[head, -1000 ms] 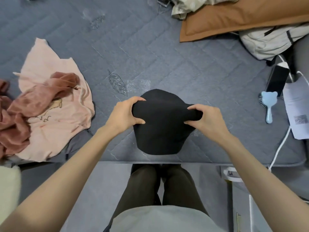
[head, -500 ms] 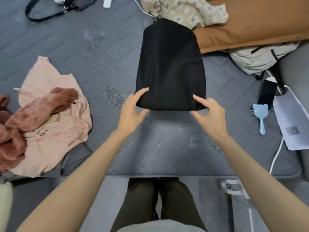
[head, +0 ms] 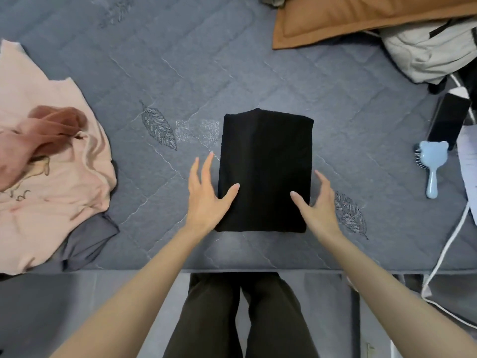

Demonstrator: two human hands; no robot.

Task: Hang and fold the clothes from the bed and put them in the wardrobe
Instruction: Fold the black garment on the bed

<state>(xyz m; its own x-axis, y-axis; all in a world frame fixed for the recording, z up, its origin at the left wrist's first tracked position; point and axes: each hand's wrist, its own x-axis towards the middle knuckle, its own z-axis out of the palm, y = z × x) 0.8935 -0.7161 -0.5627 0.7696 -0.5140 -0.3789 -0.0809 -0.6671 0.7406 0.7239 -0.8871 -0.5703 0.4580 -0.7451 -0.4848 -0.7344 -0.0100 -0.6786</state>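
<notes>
Folded garment [head: 264,171] between my hands: plain black. Bed [head: 232,73] cover: grey-blue, quilted zigzag stitching, embroidered grey leaves. Shirt [head: 51,197] on my left: pale pink, small line drawing. Cloth [head: 44,130] atop it: rust-pink. Pillow [head: 361,16]: orange-brown. Hairbrush [head: 430,164]: light blue, bear-shaped. Cable [head: 446,244]: white. My trousers [head: 240,319]: dark olive.

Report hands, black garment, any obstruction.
Left hand, right hand open, thumbs over folded black garment. Garment flat on bed. Pink shirt, hairbrush well clear.
</notes>
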